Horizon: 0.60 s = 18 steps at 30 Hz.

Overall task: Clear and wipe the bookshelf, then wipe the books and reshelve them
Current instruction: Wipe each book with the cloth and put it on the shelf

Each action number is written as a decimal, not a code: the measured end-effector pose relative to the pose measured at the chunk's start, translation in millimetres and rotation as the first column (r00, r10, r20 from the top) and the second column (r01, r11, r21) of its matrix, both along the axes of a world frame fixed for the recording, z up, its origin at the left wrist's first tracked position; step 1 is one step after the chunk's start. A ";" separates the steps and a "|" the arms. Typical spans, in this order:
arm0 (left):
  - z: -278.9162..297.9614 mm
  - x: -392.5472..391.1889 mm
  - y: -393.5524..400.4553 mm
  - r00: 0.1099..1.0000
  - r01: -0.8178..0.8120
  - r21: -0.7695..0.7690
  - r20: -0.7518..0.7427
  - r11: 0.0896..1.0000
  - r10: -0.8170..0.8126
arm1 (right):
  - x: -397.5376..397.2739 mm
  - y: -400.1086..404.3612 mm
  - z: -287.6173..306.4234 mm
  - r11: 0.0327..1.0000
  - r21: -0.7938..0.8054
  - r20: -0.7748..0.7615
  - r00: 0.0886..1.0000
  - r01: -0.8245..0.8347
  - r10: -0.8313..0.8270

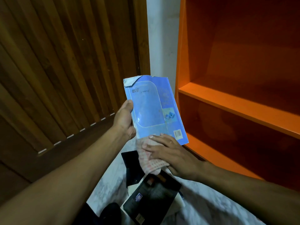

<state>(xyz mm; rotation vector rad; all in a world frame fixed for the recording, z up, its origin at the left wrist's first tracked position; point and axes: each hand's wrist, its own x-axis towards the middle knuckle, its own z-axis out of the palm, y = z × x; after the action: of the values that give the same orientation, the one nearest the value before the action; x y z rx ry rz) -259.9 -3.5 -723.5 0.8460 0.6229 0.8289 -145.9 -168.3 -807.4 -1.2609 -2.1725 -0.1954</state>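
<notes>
- Blue book (154,109) sits upright in your left hand (124,120), fingers curled round its left edge.
- Your right hand (168,153) presses the checked cloth (149,159) flat-fingered against its near edge, left of the orange bookshelf (235,104).

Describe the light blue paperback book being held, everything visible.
The light blue paperback book is held up, tilted, beside the orange wooden bookshelf. Its glossy cover shows a rounded panel outline, a barcode at the lower right and a torn, curled top-left corner. The left hand grips its left edge; the right hand presses a pink checked cloth against its bottom edge.
</notes>
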 end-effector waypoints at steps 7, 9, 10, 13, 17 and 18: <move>5.1 -19.6 11.8 0.999 -0.021 0.027 -0.049 0.999 0.022 | 14.5 -15.3 -16.7 0.987 -0.162 0.268 0.962 -0.008 0.051; 7.1 -23.3 15.0 0.998 -0.015 0.034 -0.056 0.999 0.017 | 19.0 -22.2 -19.8 0.940 -0.315 0.191 0.979 0.135 -0.076; 7.9 -24.8 16.2 0.998 -0.014 0.038 -0.062 0.999 0.017 | 23.0 -25.0 -23.3 0.885 -0.424 0.055 0.981 0.193 -0.188; 7.1 -26.1 18.0 0.996 0.001 0.036 -0.084 0.999 0.002 | 43.7 -25.7 -27.5 0.647 -0.755 -0.453 0.629 0.106 -0.632; 0.8 -21.2 13.4 0.989 0.039 0.007 -0.140 0.999 -0.038 | 54.7 -17.0 -3.6 0.715 -0.672 -0.713 -0.091 -0.194 -0.695; -0.8 -18.4 11.6 0.985 0.046 0.011 -0.168 0.999 -0.043 | 54.5 -12.5 6.1 0.765 -0.578 -0.732 -0.233 -0.285 -0.640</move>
<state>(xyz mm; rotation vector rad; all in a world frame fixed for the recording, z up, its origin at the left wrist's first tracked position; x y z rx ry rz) -278.3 8.1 -724.2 0.9465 0.7436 0.7274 -91.5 -180.8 -801.3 -1.2347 -0.3491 1.1928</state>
